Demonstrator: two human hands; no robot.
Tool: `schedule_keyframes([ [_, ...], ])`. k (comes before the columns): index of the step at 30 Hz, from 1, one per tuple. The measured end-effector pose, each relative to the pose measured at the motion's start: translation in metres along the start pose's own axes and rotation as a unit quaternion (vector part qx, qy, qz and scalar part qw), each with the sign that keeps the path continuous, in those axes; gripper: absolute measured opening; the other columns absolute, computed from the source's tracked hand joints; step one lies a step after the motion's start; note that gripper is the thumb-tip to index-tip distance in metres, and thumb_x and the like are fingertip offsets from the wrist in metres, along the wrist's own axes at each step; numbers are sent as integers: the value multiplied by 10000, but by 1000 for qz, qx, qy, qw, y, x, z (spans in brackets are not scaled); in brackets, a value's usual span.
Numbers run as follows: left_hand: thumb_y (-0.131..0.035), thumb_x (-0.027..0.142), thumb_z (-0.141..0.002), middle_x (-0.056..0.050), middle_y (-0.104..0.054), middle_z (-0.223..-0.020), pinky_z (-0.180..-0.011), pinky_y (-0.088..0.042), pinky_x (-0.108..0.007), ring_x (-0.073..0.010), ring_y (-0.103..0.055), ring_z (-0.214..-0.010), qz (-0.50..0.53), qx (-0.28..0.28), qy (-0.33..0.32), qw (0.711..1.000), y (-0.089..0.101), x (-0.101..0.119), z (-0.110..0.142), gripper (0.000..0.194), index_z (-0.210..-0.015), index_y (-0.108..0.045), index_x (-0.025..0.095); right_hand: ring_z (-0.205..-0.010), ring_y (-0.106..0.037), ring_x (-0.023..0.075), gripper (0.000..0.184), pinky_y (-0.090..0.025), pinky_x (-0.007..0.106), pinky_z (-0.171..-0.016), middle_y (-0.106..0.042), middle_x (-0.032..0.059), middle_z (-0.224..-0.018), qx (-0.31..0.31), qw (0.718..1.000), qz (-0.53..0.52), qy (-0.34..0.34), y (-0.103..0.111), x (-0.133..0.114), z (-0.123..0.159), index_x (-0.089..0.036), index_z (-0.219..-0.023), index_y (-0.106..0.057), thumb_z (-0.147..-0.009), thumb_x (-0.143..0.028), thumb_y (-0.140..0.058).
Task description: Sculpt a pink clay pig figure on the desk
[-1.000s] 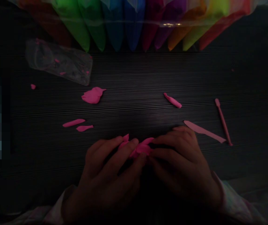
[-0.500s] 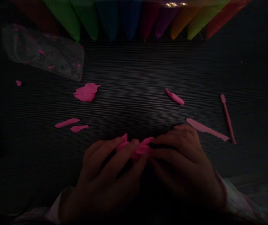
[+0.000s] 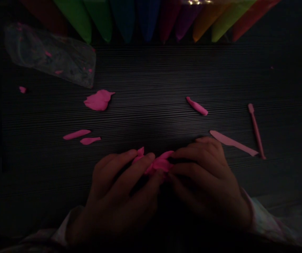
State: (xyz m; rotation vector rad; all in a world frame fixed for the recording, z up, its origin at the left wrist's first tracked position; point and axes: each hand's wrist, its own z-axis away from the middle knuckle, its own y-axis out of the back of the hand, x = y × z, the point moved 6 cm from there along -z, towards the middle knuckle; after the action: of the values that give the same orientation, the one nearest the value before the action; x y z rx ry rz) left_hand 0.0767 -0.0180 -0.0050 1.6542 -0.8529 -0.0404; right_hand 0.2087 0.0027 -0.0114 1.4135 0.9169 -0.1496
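Between my hands is a pink piece of modelling clay (image 3: 161,164) with petal-like lobes, low in the middle of the view. My left hand (image 3: 124,188) closes over its left part, fingers pressing from above. At its right end, the fingertips of my right hand (image 3: 203,175) pinch the clay. Much of the piece is hidden under the fingers. Just beyond my right hand lie a flat pink modelling knife (image 3: 232,143) and a thin pink modelling tool (image 3: 256,131), their near ends close together.
A flattened pink clay piece (image 3: 99,100) and two slim clay strips (image 3: 77,134) lie at left. A pink clay roll (image 3: 197,106) lies at right. Behind are a clear plastic bag (image 3: 53,58) with pink scraps and a row of coloured clay packs (image 3: 148,21). A pink crumb (image 3: 22,89) sits far left.
The whole view has shifted slightly, so things on the table appear a little higher. Both hands keep their hold on the pink clay, with only slight finger movement.
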Motion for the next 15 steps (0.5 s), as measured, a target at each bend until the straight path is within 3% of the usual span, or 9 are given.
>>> schedule_keyframes([
  [15, -631, 224, -695, -35, -573, -1065, -876, -396, -377, -233, -506, -1009, -1, -2, -10, 1000, -2, 0, 1, 172, -865, -652, 221, -784, -551, 157, 49, -375, 431, -829, -660, 25, -869, 3, 1000, 4, 5, -1, -1, 0, -172, -762, -593, -716, -169, -609],
])
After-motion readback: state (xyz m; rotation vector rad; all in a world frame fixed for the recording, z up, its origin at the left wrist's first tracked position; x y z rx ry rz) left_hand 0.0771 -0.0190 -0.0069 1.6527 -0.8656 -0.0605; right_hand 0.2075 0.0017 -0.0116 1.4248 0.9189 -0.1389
